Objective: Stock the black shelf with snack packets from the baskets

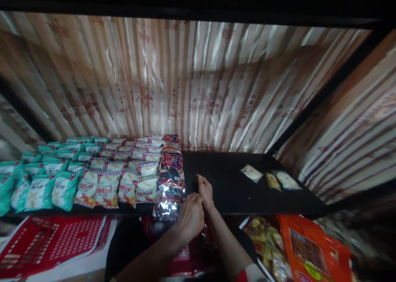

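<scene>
My left hand point(191, 218) is at the shelf's front edge, just right of a row of dark, shiny snack packs point(171, 174). Its fingers are curled, and whatever they may hold is hidden. Close beside it, partly overlapped by it, my right hand point(206, 191) reaches over the black shelf point(224, 183) with fingers stretched forward; nothing shows in it. Left of the dark packs stand rows of white, red and blue snack bags point(107, 187), then teal snack bags point(40, 191).
Several small flat packets point(252, 172) lie at the shelf's right. Below the front edge are a red basket point(58, 240) at left, another red basket point(185, 263) under my arms, and an orange bag point(312, 249) beside gold-wrapped packs point(269, 245). Dark posts point(321, 92) flank the striped backing sheet point(201, 84).
</scene>
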`<state>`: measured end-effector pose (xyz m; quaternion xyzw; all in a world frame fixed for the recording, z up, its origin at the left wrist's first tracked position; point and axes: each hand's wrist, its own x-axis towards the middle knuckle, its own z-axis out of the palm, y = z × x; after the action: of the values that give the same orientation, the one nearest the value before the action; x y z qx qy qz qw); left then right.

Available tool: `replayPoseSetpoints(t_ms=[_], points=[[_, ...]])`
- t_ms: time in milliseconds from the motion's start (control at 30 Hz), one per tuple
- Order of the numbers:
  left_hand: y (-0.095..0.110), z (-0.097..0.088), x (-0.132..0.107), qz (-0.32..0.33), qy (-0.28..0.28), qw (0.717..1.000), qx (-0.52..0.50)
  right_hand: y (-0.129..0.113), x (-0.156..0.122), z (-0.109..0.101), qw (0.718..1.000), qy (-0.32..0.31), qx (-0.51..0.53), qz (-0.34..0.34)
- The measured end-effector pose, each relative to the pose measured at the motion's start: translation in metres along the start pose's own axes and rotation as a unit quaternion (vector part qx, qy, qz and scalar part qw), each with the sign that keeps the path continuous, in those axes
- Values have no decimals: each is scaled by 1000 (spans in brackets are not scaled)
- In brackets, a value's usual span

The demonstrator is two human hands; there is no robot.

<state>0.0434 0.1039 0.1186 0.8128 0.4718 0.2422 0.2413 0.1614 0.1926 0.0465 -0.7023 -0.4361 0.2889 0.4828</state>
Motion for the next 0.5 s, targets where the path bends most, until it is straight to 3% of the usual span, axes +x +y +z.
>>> replayPoseSetpoints(t_ms=[267,400,500], points=[[-8,31,-57,-17,-51,998,-32,22,-71,-20,997,26,-15,-64],[-29,50,-77,-40,-107,993,-15,29,-107,-25,995,-15,17,-98],[-48,62,-89,-97,-147,984,-32,39,-130,-25,992,-57,-11,-111]])
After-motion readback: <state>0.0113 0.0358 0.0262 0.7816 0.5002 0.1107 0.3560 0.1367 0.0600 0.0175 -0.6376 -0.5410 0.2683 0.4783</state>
